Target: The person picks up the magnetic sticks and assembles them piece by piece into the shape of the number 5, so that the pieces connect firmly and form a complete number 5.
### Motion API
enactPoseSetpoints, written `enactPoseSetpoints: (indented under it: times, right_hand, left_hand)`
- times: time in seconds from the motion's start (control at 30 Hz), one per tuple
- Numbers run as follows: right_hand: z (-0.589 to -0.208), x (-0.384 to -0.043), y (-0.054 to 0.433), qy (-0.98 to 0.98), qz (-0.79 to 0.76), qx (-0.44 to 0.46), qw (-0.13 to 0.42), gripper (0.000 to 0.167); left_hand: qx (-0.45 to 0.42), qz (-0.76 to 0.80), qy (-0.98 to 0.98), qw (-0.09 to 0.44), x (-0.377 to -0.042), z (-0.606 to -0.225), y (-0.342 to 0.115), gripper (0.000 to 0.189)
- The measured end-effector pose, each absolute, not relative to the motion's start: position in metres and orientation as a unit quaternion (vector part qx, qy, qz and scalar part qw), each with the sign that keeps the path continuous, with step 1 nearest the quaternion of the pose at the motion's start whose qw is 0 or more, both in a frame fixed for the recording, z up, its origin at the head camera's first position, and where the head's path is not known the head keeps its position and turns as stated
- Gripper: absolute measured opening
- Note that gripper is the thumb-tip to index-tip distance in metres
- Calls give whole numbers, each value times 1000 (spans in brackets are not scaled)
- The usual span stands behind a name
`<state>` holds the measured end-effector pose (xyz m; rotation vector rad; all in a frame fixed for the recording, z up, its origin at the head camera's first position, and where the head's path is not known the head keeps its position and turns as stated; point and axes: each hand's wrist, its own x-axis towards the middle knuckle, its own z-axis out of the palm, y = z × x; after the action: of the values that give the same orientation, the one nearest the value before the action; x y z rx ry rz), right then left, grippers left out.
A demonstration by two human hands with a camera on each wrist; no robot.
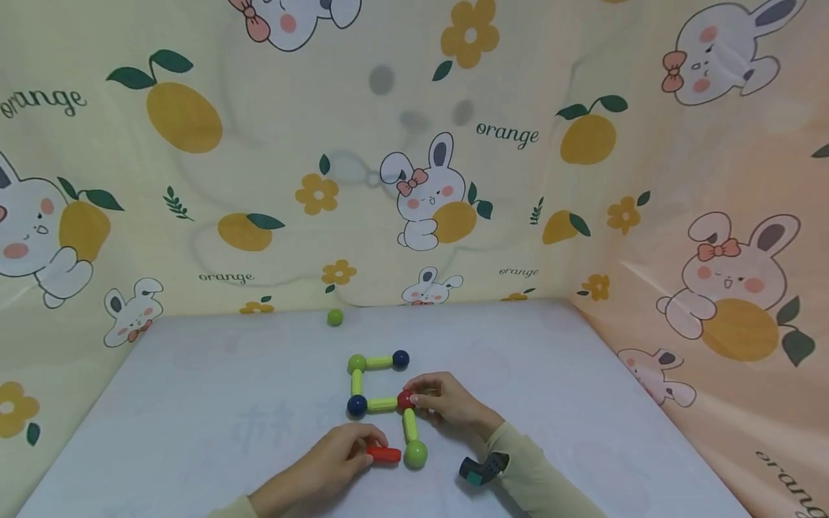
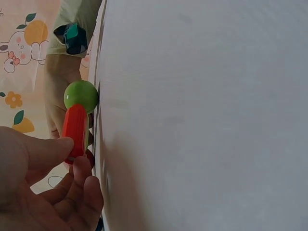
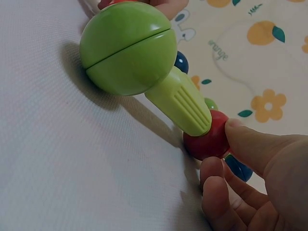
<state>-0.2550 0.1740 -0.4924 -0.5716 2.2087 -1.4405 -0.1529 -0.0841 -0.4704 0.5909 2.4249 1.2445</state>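
A chain of balls and yellow-green rods lies on the table, with a red ball [image 1: 405, 400] at one bend. My right hand [image 1: 450, 403] pinches that red ball between thumb and fingers. From it a yellow-green rod [image 3: 180, 103] runs to a large green ball [image 1: 416, 454] at the near end. My left hand [image 1: 340, 453] pinches a red rod [image 1: 385, 455] by one end; its other end points at the green ball and sits close to it. Whether they touch I cannot tell. Two dark blue balls [image 1: 357, 406] and another green ball [image 1: 357, 363] make up the far part.
A loose green ball [image 1: 334, 317] lies near the table's back edge. The white table [image 1: 194, 403] meets a cloth backdrop [image 1: 363, 237] printed with rabbits and oranges. Around the right forearm is a dark strap [image 1: 483, 469].
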Motion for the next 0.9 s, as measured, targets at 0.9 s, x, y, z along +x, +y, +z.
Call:
enactPoseSetpoints:
  times: [0.9]
  right_hand:
    - [-482,-241,178,806,-520,-208,190,38]
  left_hand:
    - [188,460,844,200,-154,-470,-79,22]
